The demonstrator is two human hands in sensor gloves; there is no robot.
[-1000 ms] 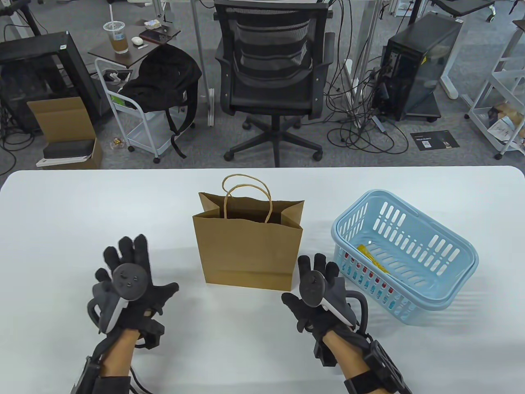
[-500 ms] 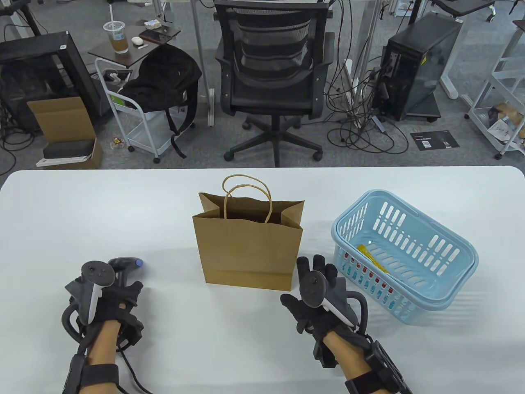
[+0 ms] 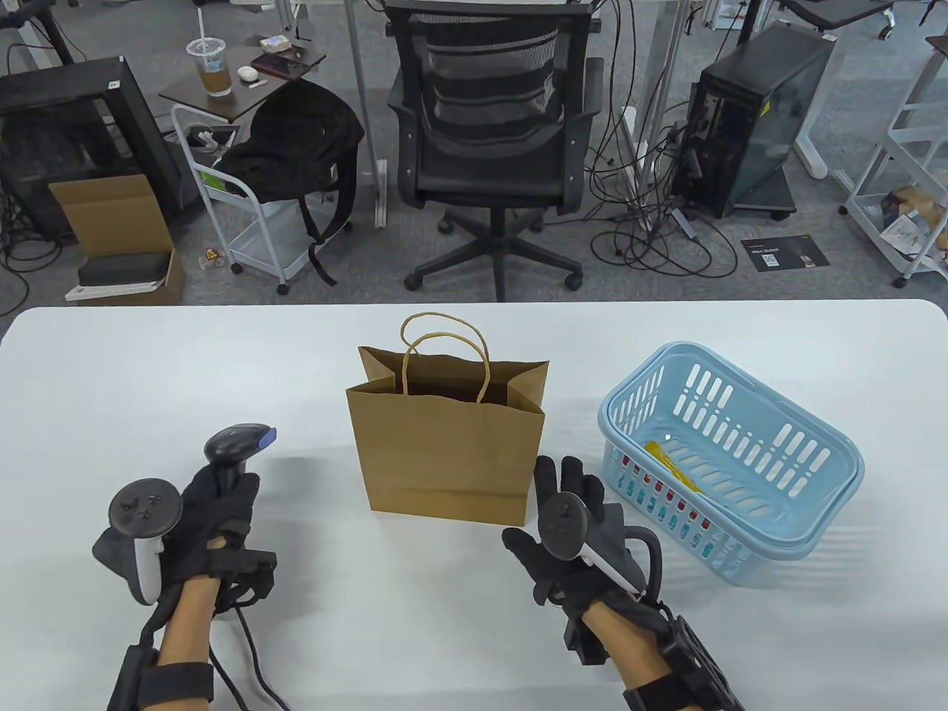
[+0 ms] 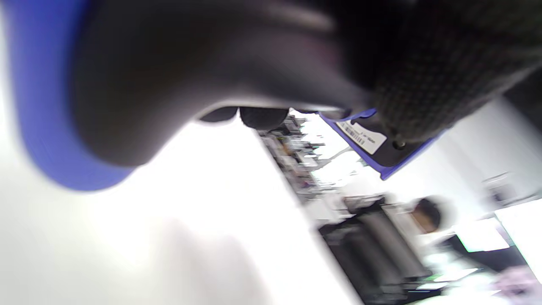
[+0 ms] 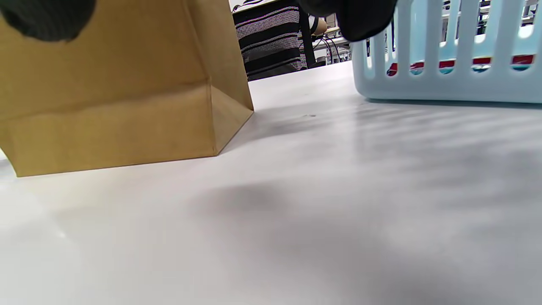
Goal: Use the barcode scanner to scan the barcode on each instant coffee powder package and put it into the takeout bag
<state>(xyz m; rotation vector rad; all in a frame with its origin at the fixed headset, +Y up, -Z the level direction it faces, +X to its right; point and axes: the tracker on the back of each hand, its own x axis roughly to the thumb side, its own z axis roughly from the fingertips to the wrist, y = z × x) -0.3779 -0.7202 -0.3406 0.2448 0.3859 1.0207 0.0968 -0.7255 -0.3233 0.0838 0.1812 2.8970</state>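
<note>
Left grip [image 3: 215, 511] clutched the barcode scanner [image 3: 235, 444] left of the takeout bag [image 3: 448, 444], while right grip [image 3: 570, 529] hovered slack-fingered beside it.

Three views: one high overhead, two low wrist cams.
Table view looks down and toward 12 o'clock across the white table [image 3: 148, 370] into the office. Right wrist view sits near the tabletop, facing 12: paper bag [image 5: 106, 84] at 10, blue basket [image 5: 449, 80] at 2, both shared with the table view. Left wrist view is tilted, blurred, pressed close against the scanner [image 4: 169, 84].
</note>
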